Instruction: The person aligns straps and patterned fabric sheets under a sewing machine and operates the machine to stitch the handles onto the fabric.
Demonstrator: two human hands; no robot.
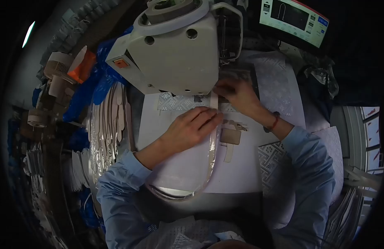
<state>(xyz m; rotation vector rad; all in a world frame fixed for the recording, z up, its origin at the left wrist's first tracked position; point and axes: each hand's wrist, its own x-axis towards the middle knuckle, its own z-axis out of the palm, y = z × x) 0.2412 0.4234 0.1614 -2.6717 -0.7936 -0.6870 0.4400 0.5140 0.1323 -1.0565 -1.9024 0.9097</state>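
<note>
A long pale, glossy strip (211,155) runs down from under the sewing machine head (175,54) and curves left along the front of the white work surface (175,170). My left hand (196,126) lies over its upper stretch, fingers together and bent onto it; the thumb is hidden. Just right of the machine head, my right hand (241,97) has its fingers closed in a pinch at the strip's upper part. Its fingertips are partly hidden. A patterned silvery sheet (171,101) lies flat beneath the machine.
Many pale strips (111,120) hang in a bundle at the left, near blue plastic (102,62) and a small fan (59,68). A lit screen (293,23) stands at the upper right. A small brownish flat piece (231,136) rests right of the strip.
</note>
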